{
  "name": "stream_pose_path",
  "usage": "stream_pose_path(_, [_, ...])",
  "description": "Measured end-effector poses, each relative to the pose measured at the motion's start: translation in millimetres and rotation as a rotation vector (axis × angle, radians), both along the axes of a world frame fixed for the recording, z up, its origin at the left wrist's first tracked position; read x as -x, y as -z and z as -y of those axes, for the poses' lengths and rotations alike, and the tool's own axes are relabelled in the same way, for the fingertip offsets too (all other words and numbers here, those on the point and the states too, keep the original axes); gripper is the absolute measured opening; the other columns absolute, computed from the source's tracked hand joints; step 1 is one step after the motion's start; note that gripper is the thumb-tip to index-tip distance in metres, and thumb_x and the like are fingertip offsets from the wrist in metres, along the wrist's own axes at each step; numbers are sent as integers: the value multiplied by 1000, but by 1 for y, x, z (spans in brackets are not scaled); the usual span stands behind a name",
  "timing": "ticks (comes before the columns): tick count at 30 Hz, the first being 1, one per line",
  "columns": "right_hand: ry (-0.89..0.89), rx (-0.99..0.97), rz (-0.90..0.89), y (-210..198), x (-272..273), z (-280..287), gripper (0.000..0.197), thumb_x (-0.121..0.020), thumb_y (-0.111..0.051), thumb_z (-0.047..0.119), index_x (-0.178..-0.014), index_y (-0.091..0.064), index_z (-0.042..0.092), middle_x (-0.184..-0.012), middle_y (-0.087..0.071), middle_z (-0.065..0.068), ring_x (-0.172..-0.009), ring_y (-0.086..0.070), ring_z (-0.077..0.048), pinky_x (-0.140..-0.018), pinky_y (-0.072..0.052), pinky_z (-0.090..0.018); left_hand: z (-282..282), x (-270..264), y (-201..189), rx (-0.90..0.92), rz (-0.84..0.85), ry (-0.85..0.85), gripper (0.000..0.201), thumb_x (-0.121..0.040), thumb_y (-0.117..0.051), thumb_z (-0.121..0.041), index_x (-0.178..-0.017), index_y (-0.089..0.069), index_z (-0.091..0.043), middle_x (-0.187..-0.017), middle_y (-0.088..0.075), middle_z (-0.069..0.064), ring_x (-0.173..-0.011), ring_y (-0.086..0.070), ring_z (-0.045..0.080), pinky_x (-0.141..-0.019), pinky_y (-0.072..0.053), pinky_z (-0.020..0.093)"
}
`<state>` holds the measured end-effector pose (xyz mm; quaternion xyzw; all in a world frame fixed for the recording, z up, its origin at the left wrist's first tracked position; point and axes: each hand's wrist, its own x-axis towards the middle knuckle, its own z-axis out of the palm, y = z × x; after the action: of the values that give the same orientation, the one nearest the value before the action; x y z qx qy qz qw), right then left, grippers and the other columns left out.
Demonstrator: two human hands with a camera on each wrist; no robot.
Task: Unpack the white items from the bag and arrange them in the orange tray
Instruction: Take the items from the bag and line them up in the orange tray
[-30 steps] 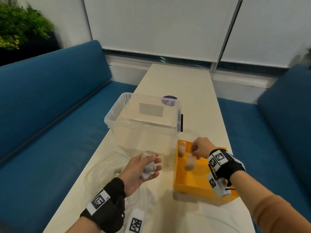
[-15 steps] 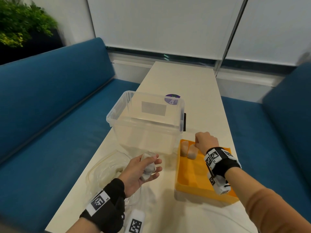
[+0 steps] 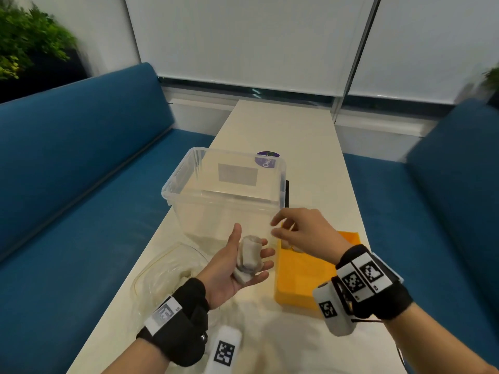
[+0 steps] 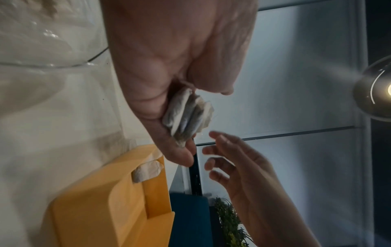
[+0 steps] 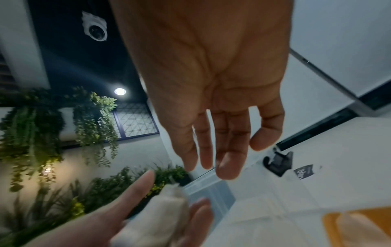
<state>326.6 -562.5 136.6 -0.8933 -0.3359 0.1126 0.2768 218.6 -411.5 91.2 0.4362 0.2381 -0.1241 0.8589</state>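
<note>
My left hand (image 3: 252, 242) is palm up over the table and holds a small stack of white packets (image 3: 249, 256) on its curled fingers, thumb raised. The left wrist view shows the stack (image 4: 186, 115) against the palm. My right hand (image 3: 278, 228) hovers open and empty just right of the packets, fingers spread toward them (image 5: 222, 158), above the far left corner of the orange tray (image 3: 302, 287). White packets lie at the tray's far end (image 4: 147, 171), mostly hidden by my right hand in the head view. The clear bag (image 3: 167, 271) lies flat at my left wrist.
A clear plastic bin (image 3: 226, 195) stands right behind both hands on the long pale table (image 3: 297, 147). Blue sofas (image 3: 81, 184) run along both sides of the table. A plant (image 3: 27, 49) stands at the far left.
My right hand has let go of a packet in the tray, lifted out and moved left toward my left hand. My left hand has raised the packets and opened its thumb.
</note>
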Motion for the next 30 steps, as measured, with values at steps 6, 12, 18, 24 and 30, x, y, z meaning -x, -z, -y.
stream_pose_path(6, [-53, -64, -54, -1, 17, -5, 11, -85, -66, 33, -94, -70, 26, -84, -65, 8, -70, -58, -5, -68, -49, -21, 8, -1, -6, 13, 16, 62, 67, -93, -28, -64, -122, -59, -13, -112, -72, 12, -94, -70, 24, -83, -57, 35])
stream_pose_path(12, [-51, -261, -210, -12, 14, 9, 5, -85, -67, 12, -88, -70, 12, -79, -70, -8, -65, -65, -13, -71, -57, -35, 4, 7, -1, 59, 75, 47, 32, -96, -52, -24, -122, -57, -8, -114, -70, 14, -92, -69, 23, -74, -60, 31])
stream_pose_path(18, [4, -328, -282, -13, 15, 19, 9, -88, -63, 8, -93, -70, 6, -85, -71, -12, -71, -68, -12, -77, -56, -43, 1, 9, 4, -35, 165, 6, 40, -81, -68, 2, -119, -62, -8, -108, -68, 15, -87, -69, 19, -68, -57, 28])
stream_pose_path(24, [22, -225, -155, -16, 21, 19, 21, -84, -68, 30, -102, -69, 20, -92, -70, 1, -79, -66, -8, -66, -55, -17, 8, 5, -1, -329, 262, -12, 34, -83, -71, -6, -115, -63, -12, -112, -68, 14, -101, -68, 25, -79, -57, 29])
stream_pose_path(30, [25, -183, -22, -10, 14, 24, 16, -85, -69, 18, -101, -71, 16, -91, -71, 4, -81, -63, -3, -74, -51, -12, 15, -4, -2, -364, 283, -20, 31, -85, -71, -10, -115, -62, -11, -111, -67, 13, -103, -67, 26, -84, -57, 34])
